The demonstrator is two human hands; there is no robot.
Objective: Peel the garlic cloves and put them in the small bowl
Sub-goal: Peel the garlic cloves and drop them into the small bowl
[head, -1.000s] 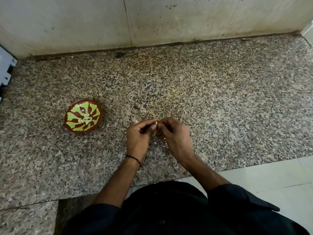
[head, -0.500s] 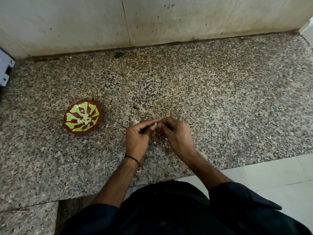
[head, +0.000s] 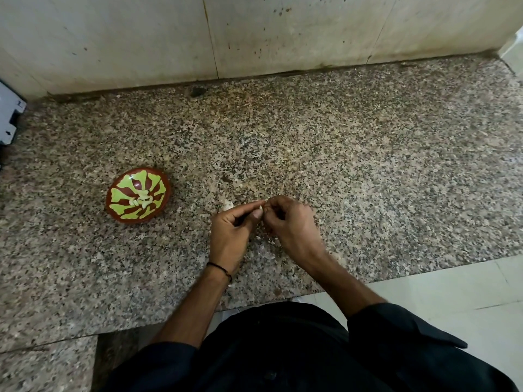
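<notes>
Peeling looks like the current step: left hand (head: pixel 230 236) and right hand (head: pixel 294 227) meet over the worktop (head: pixel 368 165), both pinching one garlic clove (head: pixel 261 206). Once bare, it needs carrying left to the small bowl (head: pixel 121 193), which holds peeled cloves (head: pixel 143 200).

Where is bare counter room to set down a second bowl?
The widest bare stretch of counter lies right of the right hand, back to the wall. Another lies between the small bowl and the wall. Crowded: around the left hand and right hand pinching the garlic clove, with peel scraps.
</notes>
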